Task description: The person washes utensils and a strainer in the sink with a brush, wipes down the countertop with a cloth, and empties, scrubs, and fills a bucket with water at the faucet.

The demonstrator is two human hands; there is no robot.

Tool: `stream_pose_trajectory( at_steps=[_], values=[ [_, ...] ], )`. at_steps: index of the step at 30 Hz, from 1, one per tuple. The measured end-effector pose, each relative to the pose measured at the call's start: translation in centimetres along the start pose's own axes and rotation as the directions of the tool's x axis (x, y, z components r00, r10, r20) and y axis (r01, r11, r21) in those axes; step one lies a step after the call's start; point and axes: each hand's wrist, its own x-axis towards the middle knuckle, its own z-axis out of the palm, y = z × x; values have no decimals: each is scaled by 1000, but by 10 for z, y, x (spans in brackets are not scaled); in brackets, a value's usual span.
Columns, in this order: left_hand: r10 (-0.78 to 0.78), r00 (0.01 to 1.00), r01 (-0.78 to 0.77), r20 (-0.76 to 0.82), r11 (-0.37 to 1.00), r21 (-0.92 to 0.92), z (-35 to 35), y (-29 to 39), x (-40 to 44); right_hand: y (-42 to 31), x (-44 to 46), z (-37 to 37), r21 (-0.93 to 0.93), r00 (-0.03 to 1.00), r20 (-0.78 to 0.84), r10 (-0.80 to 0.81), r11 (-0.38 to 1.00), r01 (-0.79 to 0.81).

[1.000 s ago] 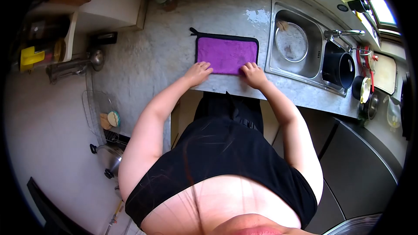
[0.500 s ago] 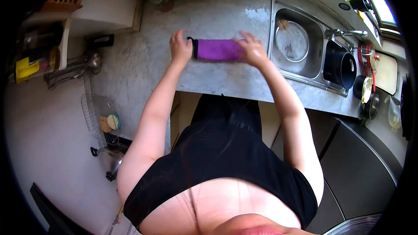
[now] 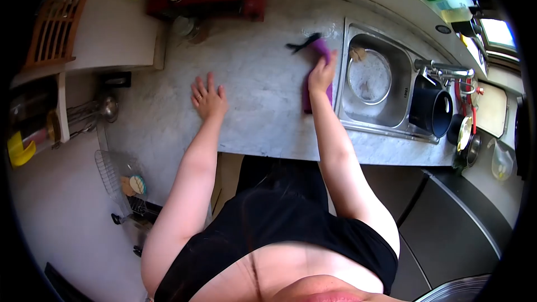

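A folded purple cloth (image 3: 318,47) with a black edge lies on the grey marble counter (image 3: 263,112), close to the sink's left rim. My right hand (image 3: 321,76) grips it around the middle, its fingers pressed together, and hides part of it. The black end flops to the left near a wet patch on the counter. Farther left, my left hand (image 3: 209,100) rests flat on the marble with its fingers spread, holding nothing. A ring shows on one of its fingers.
The steel sink (image 3: 406,72) on the right holds a round metal plate (image 3: 370,77). Beside it stands a black pot (image 3: 430,109) under the tap (image 3: 450,70). At the back are a red stand (image 3: 254,0) and a glass jar (image 3: 187,28). Ladles (image 3: 106,109) hang at left.
My right hand has turned the cloth from lying crosswise to roughly lengthwise, beside the sink. My left hand has come away from the cloth's end and down flat onto the counter. The view has shifted.
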Motion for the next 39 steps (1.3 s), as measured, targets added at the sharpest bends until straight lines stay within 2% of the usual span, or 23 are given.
stream_pose_trajectory(
  at_steps=[1, 2, 4, 6, 7, 8, 10, 13, 16, 22, 25, 28, 31, 34, 37, 39],
  values=[
    [1, 1000, -1, -1, 1000, 12, 1, -1, 0, 2, 20, 7, -66, 992, -42, 123, 990, -126],
    [4, 1000, -4, -2, 1000, 27, 2, -2, 1, 13, 41, 21, -59, 986, -81, 148, 987, -153],
    [10, 1000, -10, 4, 1000, 22, 1, -3, 3, 5, 83, 43, -145, 934, -135, 331, 926, -350],
    [3, 1000, -3, 11, 1000, 18, 2, 0, 4, 6, 121, 72, -170, 925, -185, 331, 917, -362],
    [-1, 1000, 1, 17, 1000, 20, 3, 0, 4, 0, 136, 83, -224, 921, -157, 356, 896, -384],
    [-5, 1000, 4, 25, 1000, 23, 3, -1, 5, -1, 144, 97, -307, 958, -146, 245, 910, -279],
    [-11, 999, 9, 45, 999, 36, 3, -1, 6, -2, 160, 117, -407, 988, 133, 79, 913, -18],
    [-12, 998, 10, 54, 999, 33, 3, -1, 8, -4, 160, 141, -413, 973, 153, -174, 883, 223],
    [-12, 999, 11, 38, 1000, 16, 2, 0, 6, -8, 158, 148, -147, 844, 415, -341, 890, 432],
    [-19, 999, 19, 33, 1000, 4, 1, 1, 9, -32, 159, 183, -9, 900, 361, -244, 964, 265],
    [-12, 999, 12, 30, 1000, 0, 0, 3, 6, -33, 159, 197, 13, 830, 404, -385, 909, 416],
    [-4, 1000, 4, 23, 1000, 8, 2, 1, 3, -32, 162, 204, -38, 763, 471, -442, 854, 519],
    [-3, 1000, 3, -10, 1000, 9, 7, 0, 6, -25, 170, 208, 48, 739, 527, -418, 884, 466],
    [-7, 1000, 7, -14, 1000, 7, 8, 0, 4, -13, 168, 200, 145, 645, 573, -506, 837, 528],
    [-11, 1000, 11, -11, 1000, 2, 8, 0, 5, -14, 138, 161, 223, 517, 556, -651, 716, 662],
    [-8, 1000, 8, -13, 1000, -3, 7, -1, 3, -17, 106, 124, 310, 386, 664, -640, 705, 637]
  ],
)
